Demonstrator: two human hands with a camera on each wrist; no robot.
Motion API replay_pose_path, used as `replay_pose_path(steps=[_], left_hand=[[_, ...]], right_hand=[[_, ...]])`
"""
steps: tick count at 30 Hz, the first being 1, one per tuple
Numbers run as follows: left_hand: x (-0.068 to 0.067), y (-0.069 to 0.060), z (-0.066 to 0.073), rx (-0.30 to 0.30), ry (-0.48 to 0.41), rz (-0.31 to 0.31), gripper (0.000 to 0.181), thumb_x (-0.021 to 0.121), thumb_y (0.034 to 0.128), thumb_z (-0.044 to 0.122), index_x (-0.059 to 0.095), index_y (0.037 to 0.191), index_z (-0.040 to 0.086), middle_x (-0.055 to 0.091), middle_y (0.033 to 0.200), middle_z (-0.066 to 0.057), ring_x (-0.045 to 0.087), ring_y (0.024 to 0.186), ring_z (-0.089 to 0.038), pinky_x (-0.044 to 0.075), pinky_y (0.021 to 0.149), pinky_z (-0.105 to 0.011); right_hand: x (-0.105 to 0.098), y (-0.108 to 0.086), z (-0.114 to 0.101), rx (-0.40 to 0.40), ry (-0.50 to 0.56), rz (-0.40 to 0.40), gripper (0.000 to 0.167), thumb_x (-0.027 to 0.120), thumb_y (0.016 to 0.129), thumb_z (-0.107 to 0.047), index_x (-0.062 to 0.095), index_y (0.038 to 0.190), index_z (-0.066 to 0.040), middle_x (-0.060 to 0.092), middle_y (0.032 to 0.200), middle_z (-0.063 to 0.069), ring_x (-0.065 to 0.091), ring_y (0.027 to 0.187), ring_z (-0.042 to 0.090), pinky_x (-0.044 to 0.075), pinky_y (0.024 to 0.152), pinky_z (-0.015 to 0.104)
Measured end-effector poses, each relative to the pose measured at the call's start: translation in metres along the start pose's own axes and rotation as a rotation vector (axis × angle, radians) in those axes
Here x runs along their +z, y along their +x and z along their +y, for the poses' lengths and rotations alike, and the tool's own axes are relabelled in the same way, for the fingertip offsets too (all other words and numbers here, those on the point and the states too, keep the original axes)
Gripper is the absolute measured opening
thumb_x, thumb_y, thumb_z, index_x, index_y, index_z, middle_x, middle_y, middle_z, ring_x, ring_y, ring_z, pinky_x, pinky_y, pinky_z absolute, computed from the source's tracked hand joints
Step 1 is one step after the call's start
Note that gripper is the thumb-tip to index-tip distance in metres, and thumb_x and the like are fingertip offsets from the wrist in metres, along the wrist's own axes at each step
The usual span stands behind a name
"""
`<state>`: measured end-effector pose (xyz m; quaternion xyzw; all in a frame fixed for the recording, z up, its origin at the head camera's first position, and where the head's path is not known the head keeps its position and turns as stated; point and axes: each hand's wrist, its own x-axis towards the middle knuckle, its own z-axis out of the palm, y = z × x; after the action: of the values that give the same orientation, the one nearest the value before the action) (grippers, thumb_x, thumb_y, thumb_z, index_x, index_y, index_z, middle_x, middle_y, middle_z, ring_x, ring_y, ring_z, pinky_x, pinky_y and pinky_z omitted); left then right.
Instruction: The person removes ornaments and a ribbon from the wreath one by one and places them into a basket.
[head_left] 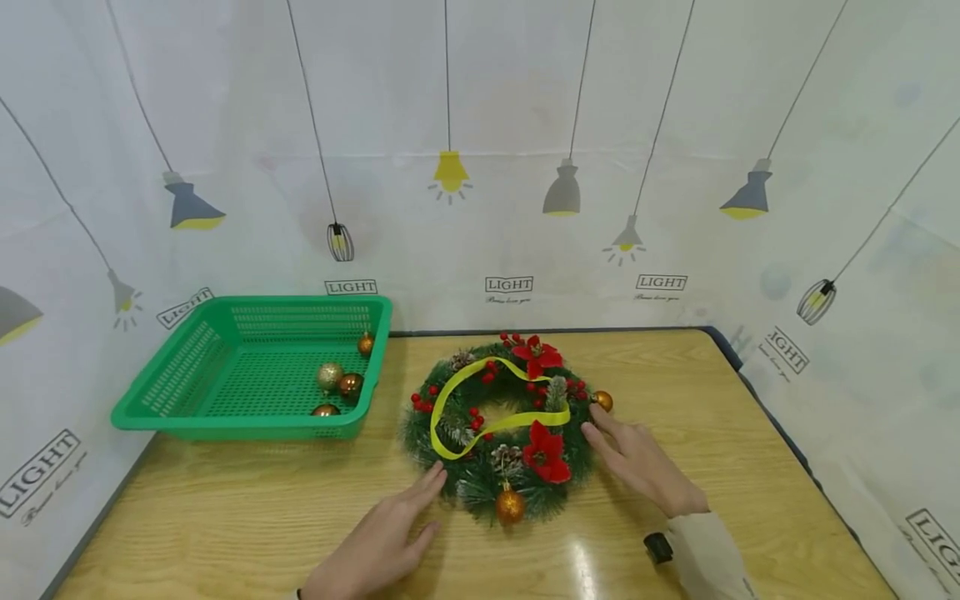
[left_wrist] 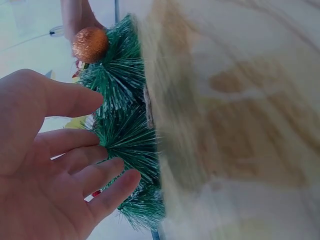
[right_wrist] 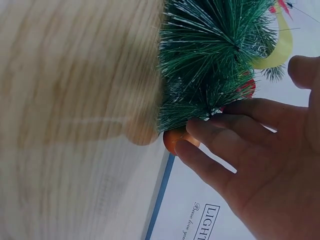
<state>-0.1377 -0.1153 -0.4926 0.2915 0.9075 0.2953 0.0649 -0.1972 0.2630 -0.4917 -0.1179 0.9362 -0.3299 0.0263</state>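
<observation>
A green wreath (head_left: 480, 487) with red flowers, red berries and pinecones lies flat on the table. Across its top runs a looped yellow ribbon (head_left: 442, 408). One orange glitter bauble (head_left: 510, 506) hangs at the wreath's near edge, and another orange bauble (head_left: 602, 402) at its right edge. My left hand (head_left: 386, 533) is at the near left edge, fingers extended and fingertips by the needles. On the right side, my right hand (head_left: 641, 462) has its fingers spread against the wreath, close to the right bauble. In the wrist views, neither palm holds anything.
A green plastic basket (head_left: 247, 429) stands at the back left of the wooden table (head_left: 255, 508). Inside it lie several baubles, among them a gold one (head_left: 329, 377) and a brown one (head_left: 350, 385). A lamp-patterned cloth backdrop (head_left: 480, 233) borders the table.
</observation>
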Motion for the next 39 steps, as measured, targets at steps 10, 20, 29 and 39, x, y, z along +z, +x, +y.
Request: replay_pose_path(steps=[10,20,29,39], left_hand=[[-0.001,0.0,-0.011,-0.034,0.046,0.064,0.065,0.066,0.0962,0.011,0.038,0.154,0.001,0.031,0.164,-0.014,0.053,0.133,-0.04,0.042,0.113,-0.05],[-0.008,0.008,-0.018,-0.063,0.047,0.078,0.066,0.066,0.0953,0.009,0.038,0.154,0.0,0.03,0.164,-0.016,0.048,0.048,-0.009,0.06,0.079,-0.028],[-0.012,0.015,-0.023,-0.097,0.033,0.081,0.069,0.066,0.0964,0.011,0.033,0.156,0.001,0.025,0.164,-0.018,0.06,0.059,-0.013,0.051,0.109,-0.043],[-0.016,0.026,-0.033,-0.126,-0.032,0.07,0.07,0.066,0.0964,0.01,0.032,0.157,0.003,0.022,0.165,-0.019,0.037,0.045,0.002,0.057,0.101,-0.037]], right_hand=[[0.002,-0.011,-0.008,-0.027,-0.062,-0.011,0.065,0.038,0.11,-0.045,0.042,0.15,0.007,0.046,0.06,-0.008,0.013,0.04,0.0,0.055,0.088,0.039],[0.005,-0.024,-0.013,-0.045,-0.063,-0.032,0.065,0.041,0.11,-0.042,0.039,0.152,0.007,0.061,0.072,0.003,0.026,0.046,-0.001,0.056,0.097,0.048],[0.01,-0.036,-0.02,-0.093,-0.099,-0.033,0.062,0.045,0.109,-0.036,0.037,0.151,0.01,0.062,0.073,0.005,0.031,0.039,0.005,0.06,0.079,0.036],[0.017,-0.049,-0.031,-0.043,-0.121,-0.053,0.068,0.043,0.109,-0.045,0.032,0.155,0.003,0.066,0.089,0.012,0.049,0.05,0.006,0.049,0.108,0.05]])
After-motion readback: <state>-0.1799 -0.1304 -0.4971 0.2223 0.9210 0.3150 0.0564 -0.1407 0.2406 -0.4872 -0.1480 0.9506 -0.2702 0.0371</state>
